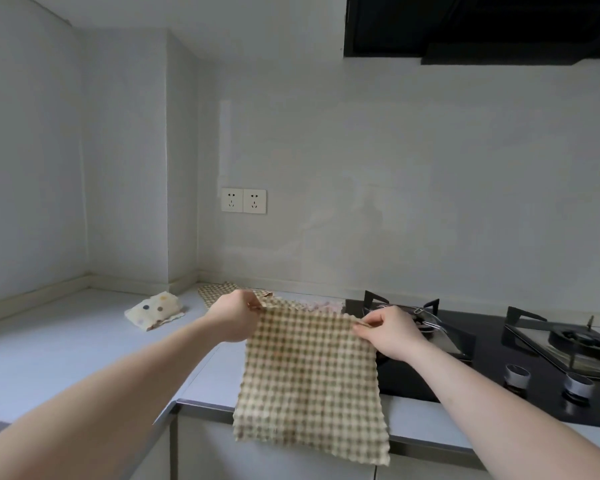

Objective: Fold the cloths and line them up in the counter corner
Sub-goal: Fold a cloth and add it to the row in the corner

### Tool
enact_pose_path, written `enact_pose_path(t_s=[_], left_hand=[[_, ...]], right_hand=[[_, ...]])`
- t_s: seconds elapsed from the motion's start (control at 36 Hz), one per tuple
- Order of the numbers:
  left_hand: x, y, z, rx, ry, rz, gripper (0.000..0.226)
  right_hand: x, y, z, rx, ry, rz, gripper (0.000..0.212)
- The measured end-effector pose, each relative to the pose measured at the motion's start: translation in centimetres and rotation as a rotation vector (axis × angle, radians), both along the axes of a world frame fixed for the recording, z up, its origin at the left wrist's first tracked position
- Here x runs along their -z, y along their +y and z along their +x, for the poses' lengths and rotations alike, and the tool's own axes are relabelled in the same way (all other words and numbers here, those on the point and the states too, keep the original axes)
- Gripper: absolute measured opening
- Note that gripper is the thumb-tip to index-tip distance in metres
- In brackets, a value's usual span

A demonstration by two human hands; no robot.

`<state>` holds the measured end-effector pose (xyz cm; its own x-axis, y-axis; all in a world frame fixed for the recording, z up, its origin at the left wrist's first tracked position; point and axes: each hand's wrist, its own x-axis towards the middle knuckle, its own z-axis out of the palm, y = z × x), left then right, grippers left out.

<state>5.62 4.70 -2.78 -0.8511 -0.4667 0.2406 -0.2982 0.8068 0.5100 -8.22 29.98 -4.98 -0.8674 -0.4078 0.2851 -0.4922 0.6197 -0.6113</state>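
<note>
A beige checked cloth (309, 379) hangs spread in the air above the counter's front edge. My left hand (234, 315) pinches its top left corner and my right hand (388, 332) pinches its top right corner. A folded cream cloth with coloured dots (155, 310) lies on the grey counter (66, 344) towards the corner. Behind my left hand another checked cloth (215, 292) lies flat, and a pale pink cloth (321, 306) shows partly behind the held one.
A black gas hob (499, 362) with two burners and two knobs fills the counter's right side. A double wall socket (244, 200) sits above the counter. A black hood (482, 26) hangs at the top right.
</note>
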Motion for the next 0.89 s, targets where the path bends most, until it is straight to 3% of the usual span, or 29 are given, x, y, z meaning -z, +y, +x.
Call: enact_pose_path(t_s=[0.11, 0.28, 0.39, 0.5, 0.89], left_hand=[[1.1, -0.5, -2.0, -0.039, 0.009, 0.065, 0.026], [2.2, -1.7, -4.8, -0.066, 0.131, 0.39, 0.024], [3.1, -2.3, -6.1, -0.049, 0.204, 0.477, 0.02], [4.1, -2.7, -6.5, -0.01, 0.211, 0.454, 0.018], [7.8, -3.3, -3.6, 0.089, 0.115, 0.301, 0.025]], right_hand=[[1.0, -1.2, -1.6, 0.062, 0.026, 0.009, 0.015], [1.5, -2.5, -3.9, 0.076, -0.003, -0.092, 0.012], [2.0, -3.0, -5.1, 0.079, -0.019, -0.175, 0.013], [2.4, -3.1, -5.7, 0.062, 0.008, -0.199, 0.02], [6.0, 0.3, -2.8, -0.141, 0.088, 0.002, 0.014]])
